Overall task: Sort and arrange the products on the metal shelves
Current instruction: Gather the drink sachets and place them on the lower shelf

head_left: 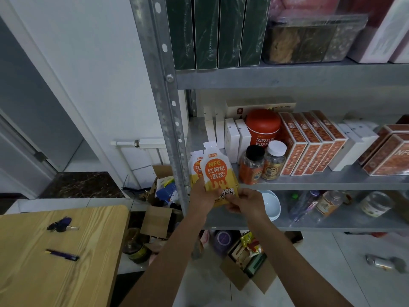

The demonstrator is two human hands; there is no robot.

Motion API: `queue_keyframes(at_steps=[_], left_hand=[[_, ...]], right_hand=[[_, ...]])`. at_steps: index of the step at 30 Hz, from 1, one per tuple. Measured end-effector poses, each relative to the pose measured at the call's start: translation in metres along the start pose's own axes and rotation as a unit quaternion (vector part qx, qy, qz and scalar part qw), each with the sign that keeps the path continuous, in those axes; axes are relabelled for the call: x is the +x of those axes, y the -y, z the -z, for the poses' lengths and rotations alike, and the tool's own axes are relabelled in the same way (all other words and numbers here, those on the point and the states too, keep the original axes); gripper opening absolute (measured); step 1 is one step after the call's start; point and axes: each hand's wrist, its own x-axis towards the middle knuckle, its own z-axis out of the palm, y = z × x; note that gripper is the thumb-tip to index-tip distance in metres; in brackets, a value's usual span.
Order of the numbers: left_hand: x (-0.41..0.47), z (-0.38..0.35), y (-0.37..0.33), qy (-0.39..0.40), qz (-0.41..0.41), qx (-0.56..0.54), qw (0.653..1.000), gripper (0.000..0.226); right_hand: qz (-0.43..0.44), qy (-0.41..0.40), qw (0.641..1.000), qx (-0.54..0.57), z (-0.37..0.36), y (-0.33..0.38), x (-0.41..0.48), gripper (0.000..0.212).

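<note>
Left hand (200, 197) and right hand (246, 201) gripped two pouches (215, 171) at the shelf (332, 185) near-left corner; standing them beside the jars (252, 167) probably came next

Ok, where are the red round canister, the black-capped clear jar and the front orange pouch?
Red round canister (263, 120): head view, its lid.
Black-capped clear jar (251, 170): head view, its body.
Front orange pouch (215, 171): head view, its printed face.

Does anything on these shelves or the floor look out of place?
Yes. On the lower shelf a clear bottle and an orange-labelled jar lie tipped over, unlike the upright rows above. A small metal object lies loose on the floor. The held pouches look fine.
</note>
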Motion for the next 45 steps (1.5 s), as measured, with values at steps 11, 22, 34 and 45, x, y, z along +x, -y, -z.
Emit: queue_keyframes(at_steps=[11, 22, 34, 45], left_hand=[[0.034, 0.002, 0.006, -0.049, -0.128, 0.213, 0.967, 0.077], [0.059, -0.009, 0.016, -0.044, -0.102, 0.506, 0.855, 0.059], [0.074, -0.017, 0.028, 0.082, -0.108, 0.609, 0.782, 0.063], [0.077, -0.005, 0.008, 0.024, -0.210, 0.399, 0.892, 0.066]], right_hand=[[-0.142, -0.096, 0.979, 0.111, -0.006, -0.015, 0.042, 0.013], [-0.201, -0.032, 0.954, 0.219, -0.020, -0.013, 0.059, 0.015], [-0.178, -0.016, 0.959, 0.221, -0.016, -0.022, 0.056, 0.030], [-0.095, -0.028, 0.979, 0.178, 0.035, -0.051, -0.010, 0.012]])
